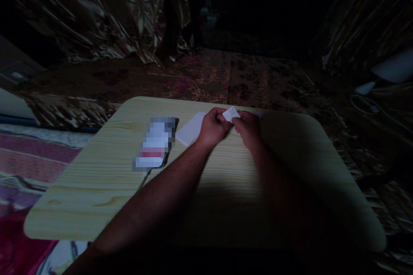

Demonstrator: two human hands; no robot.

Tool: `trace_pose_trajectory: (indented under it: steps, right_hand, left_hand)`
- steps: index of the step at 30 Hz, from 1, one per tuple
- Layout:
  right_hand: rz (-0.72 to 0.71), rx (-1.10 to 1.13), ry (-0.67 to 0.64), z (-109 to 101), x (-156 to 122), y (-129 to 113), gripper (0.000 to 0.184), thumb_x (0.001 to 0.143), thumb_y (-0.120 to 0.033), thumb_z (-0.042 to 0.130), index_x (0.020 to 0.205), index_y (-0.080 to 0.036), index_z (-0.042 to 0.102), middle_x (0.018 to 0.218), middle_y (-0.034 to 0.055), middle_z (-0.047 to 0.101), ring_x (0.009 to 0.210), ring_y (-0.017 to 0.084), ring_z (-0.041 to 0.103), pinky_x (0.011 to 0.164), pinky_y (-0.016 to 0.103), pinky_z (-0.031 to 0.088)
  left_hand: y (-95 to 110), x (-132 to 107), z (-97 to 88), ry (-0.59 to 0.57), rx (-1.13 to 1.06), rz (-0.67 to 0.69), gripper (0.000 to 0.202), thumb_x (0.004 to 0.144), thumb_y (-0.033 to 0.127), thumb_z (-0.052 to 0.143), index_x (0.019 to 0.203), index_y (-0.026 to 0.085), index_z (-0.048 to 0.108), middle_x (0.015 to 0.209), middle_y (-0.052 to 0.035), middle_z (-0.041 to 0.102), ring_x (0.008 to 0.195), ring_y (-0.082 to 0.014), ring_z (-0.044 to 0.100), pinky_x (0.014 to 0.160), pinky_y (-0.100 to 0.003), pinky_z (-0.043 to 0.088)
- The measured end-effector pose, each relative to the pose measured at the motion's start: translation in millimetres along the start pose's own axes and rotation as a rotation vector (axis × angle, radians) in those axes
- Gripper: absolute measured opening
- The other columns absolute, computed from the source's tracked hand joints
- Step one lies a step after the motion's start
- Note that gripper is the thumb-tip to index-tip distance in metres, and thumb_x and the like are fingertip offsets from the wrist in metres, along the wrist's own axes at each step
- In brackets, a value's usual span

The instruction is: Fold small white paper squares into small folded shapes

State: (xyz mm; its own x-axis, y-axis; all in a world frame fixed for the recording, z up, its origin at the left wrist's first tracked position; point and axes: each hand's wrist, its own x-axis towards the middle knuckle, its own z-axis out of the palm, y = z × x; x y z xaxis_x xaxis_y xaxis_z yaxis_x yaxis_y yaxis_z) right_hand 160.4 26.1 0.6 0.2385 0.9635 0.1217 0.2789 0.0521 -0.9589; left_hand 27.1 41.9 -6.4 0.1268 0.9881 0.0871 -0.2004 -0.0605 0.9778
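Observation:
Both my hands meet over the far middle of a light wooden table [106, 189]. My left hand [213, 129] and my right hand [248, 131] are closed in a pinch on a small folded piece of white paper [231, 114], held between the fingertips just above the tabletop. A flat white sheet [190, 129] lies on the table directly left of my left hand, partly hidden under it.
A blurred-out rectangular object [155, 144] with a cable lies on the table's left part. Patterned carpet [226, 77] and shiny curtains [97, 13] surround the table in a dark room. White items and a cable [368, 94] lie at the right.

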Motion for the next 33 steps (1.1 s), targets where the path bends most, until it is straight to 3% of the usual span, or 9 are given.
trace_pose_trajectory:
  steps: [33]
  right_hand:
    - [-0.011,-0.028,-0.016,-2.1,-0.1,-1.5,0.018,0.072,-0.036,0.064,0.065,-0.020,0.060,0.051,-0.0057,0.051,0.052,0.012,0.044,0.050,0.026,0.033]
  left_hand:
    - [-2.6,1.3,-0.4,0.000,0.009,0.018,0.039,0.059,0.016,0.080,0.093,0.016,0.062,0.066,0.0047,0.062,0.055,-0.0086,0.051,0.054,-0.021,0.037]
